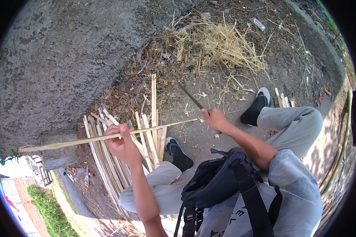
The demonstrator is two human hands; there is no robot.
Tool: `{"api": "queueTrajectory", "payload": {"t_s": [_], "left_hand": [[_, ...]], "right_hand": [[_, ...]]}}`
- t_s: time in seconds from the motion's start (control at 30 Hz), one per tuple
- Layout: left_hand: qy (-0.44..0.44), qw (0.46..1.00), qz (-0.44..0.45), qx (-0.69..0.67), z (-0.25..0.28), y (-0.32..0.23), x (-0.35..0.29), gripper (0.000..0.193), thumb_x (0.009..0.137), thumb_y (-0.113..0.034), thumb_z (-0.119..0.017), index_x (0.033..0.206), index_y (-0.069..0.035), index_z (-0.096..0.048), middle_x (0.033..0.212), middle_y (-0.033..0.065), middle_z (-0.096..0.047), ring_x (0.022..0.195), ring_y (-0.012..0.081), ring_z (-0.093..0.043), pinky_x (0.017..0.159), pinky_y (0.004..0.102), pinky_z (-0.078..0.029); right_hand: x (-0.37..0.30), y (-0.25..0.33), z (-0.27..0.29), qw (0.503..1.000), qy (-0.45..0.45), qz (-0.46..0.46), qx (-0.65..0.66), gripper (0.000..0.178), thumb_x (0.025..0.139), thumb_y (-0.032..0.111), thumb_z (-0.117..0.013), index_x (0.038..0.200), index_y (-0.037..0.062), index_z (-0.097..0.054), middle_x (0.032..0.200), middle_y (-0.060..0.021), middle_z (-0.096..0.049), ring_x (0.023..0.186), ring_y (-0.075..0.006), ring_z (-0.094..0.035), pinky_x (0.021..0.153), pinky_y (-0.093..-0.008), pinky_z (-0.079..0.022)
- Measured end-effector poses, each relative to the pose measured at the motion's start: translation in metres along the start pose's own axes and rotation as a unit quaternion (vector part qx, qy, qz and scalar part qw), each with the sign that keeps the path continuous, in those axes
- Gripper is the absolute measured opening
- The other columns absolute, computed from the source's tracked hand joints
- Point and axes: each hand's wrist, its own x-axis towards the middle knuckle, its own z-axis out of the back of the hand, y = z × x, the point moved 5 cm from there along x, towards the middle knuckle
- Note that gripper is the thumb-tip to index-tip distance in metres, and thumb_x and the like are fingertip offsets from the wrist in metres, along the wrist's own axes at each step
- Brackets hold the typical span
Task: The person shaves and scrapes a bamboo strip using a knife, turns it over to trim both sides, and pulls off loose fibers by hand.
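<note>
Use the bundle of split strips as the reference for all positions. Note the long pale strip held crosswise over the bundle, with ends projecting left and right of it. Note the left hand closed on the strip over the bundle, pinching between thumb and fingers. Note the right hand wrapped around the handle of the knife, right of the bundle, with blade directed away from the body, apparently apart from the strip. For likely blade work, set the edge at a shallow angle and stroke along the grain with light, even pressure. Support the strip firmly against twisting. Avoid cutting toward the left thumb or the dark shoe just right of the bundle.
</note>
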Motion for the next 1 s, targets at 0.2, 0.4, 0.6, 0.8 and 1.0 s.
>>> {"api": "queueTrajectory", "payload": {"t_s": [0.2, 0.4, 0.6, 0.8, 1.0], "left_hand": [[-0.007, 0.989, 0.020, -0.148, -0.002, 0.002, 0.022, 0.020, 0.094, -0.012, -0.064, 0.091, 0.001, -0.050, 0.099, 0.0141, -0.055, 0.068, 0.0189, -0.065, 0.064, 0.0318, -0.059], [-0.019, 0.981, -0.031, -0.190, -0.023, -0.004, 0.017, 0.031, 0.097, -0.030, -0.060, 0.084, -0.005, -0.048, 0.086, 0.0111, -0.057, 0.049, 0.0120, -0.051, 0.043, 0.0241, -0.041], [-0.112, 0.962, -0.002, -0.249, -0.036, -0.012, -0.004, 0.049, 0.101, -0.042, -0.048, 0.068, -0.006, -0.043, 0.055, 0.0074, -0.047, 0.040, 0.0086, -0.036, 0.033, 0.0210, -0.022], [-0.113, 0.968, 0.029, -0.222, -0.046, -0.015, 0.000, 0.048, 0.101, -0.038, -0.053, 0.067, -0.004, -0.046, 0.052, 0.0064, -0.045, 0.039, 0.0084, -0.035, 0.034, 0.0216, -0.022], [-0.128, 0.966, 0.033, -0.222, -0.052, -0.023, -0.013, 0.046, 0.101, -0.028, -0.055, 0.063, -0.003, -0.048, 0.052, 0.0061, -0.046, 0.039, 0.0084, -0.036, 0.034, 0.0224, -0.023]], "right_hand": [[-0.049, 0.137, 0.023, 0.979, 0.155, 0.128, 0.020, 0.059, 0.101, 0.041, -0.041, 0.076, -0.0072, -0.063, 0.061, -0.0262, -0.059, 0.061, -0.0442, -0.061, 0.070, -0.0523, -0.050], [-0.076, 0.168, 0.021, 0.952, 0.226, 0.200, -0.058, 0.058, 0.103, 0.038, -0.038, 0.081, -0.0079, -0.064, 0.067, -0.0278, -0.061, 0.065, -0.0446, -0.062, 0.075, -0.0527, -0.051], [-0.058, 0.100, 0.001, 0.960, 0.227, 0.115, -0.114, 0.058, 0.103, 0.038, -0.038, 0.080, -0.0075, -0.065, 0.067, -0.0290, -0.061, 0.074, -0.0503, -0.063, 0.075, -0.0545, -0.051], [-0.055, 0.125, 0.016, 0.959, 0.185, 0.183, -0.111, 0.057, 0.103, 0.039, -0.039, 0.084, -0.0075, -0.066, 0.071, -0.0297, -0.062, 0.074, -0.0504, -0.063, 0.073, -0.0554, -0.051], [-0.047, 0.082, -0.001, 0.968, 0.181, 0.143, -0.095, 0.062, 0.103, 0.037, -0.038, 0.078, -0.0132, -0.064, 0.070, -0.0342, -0.060, 0.074, -0.0513, -0.062, 0.077, -0.0558, -0.050]]}}
